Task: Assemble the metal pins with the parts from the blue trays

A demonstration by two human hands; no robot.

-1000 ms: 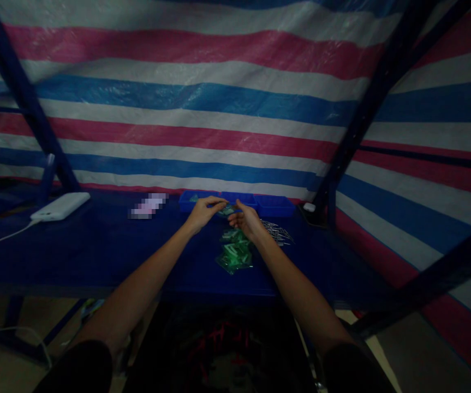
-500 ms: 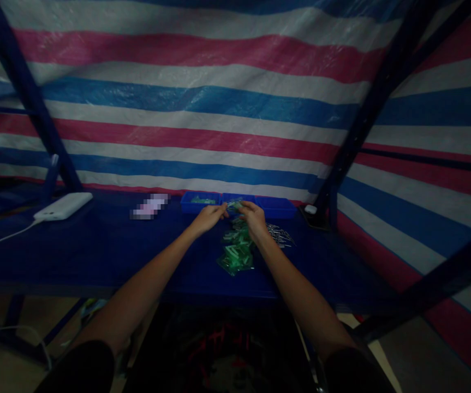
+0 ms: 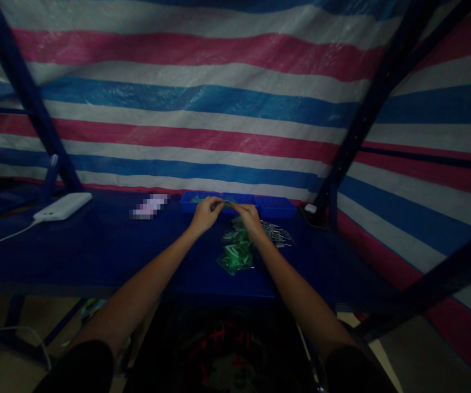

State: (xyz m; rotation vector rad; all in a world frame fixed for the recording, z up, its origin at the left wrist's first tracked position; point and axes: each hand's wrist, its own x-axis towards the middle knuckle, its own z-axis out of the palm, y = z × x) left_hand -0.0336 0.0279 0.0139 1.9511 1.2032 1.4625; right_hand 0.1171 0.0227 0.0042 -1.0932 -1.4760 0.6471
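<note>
Between my two hands is a small clear plastic bag [image 3: 228, 203] with greenish contents too small to make out. My left hand [image 3: 206, 214] pinches its left side, fingers closed. On the other side my right hand [image 3: 248, 216] is closed on the bag's right edge. Just below lies a heap of small clear bags with green pieces [image 3: 236, 251], partly hidden by my right wrist. Thin metal rods [image 3: 276, 234] lie loose to the right of that wrist. Behind my hands stand blue plastic trays [image 3: 276, 207]; the left one has bagged green pieces in it.
A white power bank [image 3: 64, 207] with a cable lies on the blue table [image 3: 108, 245] at the left. A blurred pinkish item [image 3: 150, 207] is nearer the middle. At the right, a dark phone [image 3: 314, 219] carries a small white case [image 3: 311, 208]. Striped sheeting [image 3: 202, 136] hangs behind.
My left hand has turned, its knuckles now raised over the bag's left side. My right hand has shifted slightly left and down, its fingers stretching toward the bag. The heap lies as before.
</note>
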